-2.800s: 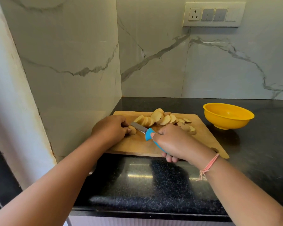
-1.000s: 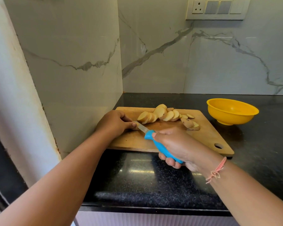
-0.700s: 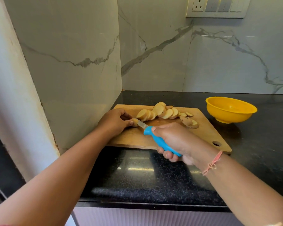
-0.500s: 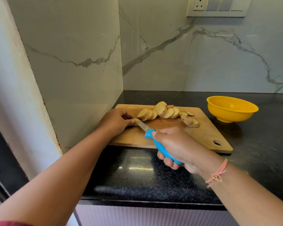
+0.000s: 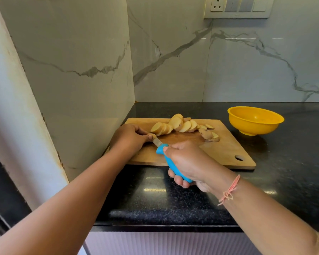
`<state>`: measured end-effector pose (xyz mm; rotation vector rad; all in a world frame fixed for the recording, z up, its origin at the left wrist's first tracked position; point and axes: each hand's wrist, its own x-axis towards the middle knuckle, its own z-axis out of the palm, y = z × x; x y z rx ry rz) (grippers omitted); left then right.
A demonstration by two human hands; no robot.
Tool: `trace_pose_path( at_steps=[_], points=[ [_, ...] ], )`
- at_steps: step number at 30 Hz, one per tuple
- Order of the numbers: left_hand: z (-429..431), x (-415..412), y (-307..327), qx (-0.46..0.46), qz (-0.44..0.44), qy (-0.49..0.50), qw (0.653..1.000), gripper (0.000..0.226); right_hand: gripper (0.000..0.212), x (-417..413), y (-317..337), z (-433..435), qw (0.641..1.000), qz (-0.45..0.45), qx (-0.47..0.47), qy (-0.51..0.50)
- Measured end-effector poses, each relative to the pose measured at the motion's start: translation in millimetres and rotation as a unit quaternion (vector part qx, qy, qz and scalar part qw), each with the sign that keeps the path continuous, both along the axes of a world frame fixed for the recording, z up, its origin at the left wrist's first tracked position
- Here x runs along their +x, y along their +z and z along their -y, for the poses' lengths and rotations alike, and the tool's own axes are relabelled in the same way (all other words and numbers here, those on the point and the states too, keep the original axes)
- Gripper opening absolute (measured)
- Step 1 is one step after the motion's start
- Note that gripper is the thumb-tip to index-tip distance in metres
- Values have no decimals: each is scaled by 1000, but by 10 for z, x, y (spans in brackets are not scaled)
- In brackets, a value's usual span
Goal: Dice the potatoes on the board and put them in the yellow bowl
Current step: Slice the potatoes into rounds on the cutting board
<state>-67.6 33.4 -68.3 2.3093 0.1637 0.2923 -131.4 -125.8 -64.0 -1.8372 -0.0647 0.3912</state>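
Observation:
A wooden cutting board (image 5: 226,150) lies on the black counter by the left wall. A row of potato slices (image 5: 175,125) leans across its far half, and more slices (image 5: 209,134) lie to the right. My left hand (image 5: 130,138) pinches a small potato end piece (image 5: 152,135) at the board's left side. My right hand (image 5: 187,161) grips the blue handle of a knife (image 5: 166,158), whose short blade sits against that piece. The yellow bowl (image 5: 254,120) stands right of the board, and no potato shows in it.
The marble wall (image 5: 77,70) rises close on the left of the board, and a marble backsplash stands behind. A switch panel (image 5: 238,7) is high on the back wall. The black counter (image 5: 287,172) stretches right and toward me.
Both hands have stayed at the board's left end with the knife working on the small piece. The view has shifted slightly.

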Motion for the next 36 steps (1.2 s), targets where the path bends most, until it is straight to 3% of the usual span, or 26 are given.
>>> trace_pose_path(
  at_steps=[5,14,17,21,32,36],
  points=[
    [37,-50,-15,2,-6,-8,1000,10,37,96,11,-62,1000,-19,-3,5],
    [65,-75,33,6,1,8,1000,12,15,22,16,18,997,-47,47,30],
    [87,-89,28,22,2,15,1000,15,18,38,6,4,997,-51,59,26],
    [162,-158,-33,8,9,0,1000,21,30,80,-33,-56,1000,-19,17,2],
    [95,-80,69,51,-8,32,998,25,34,37,45,43,999,-20,-19,28],
    [52,-61,96,53,-23,-14,998,16,31,38,96,93,998,-13,-50,35]
  ],
)
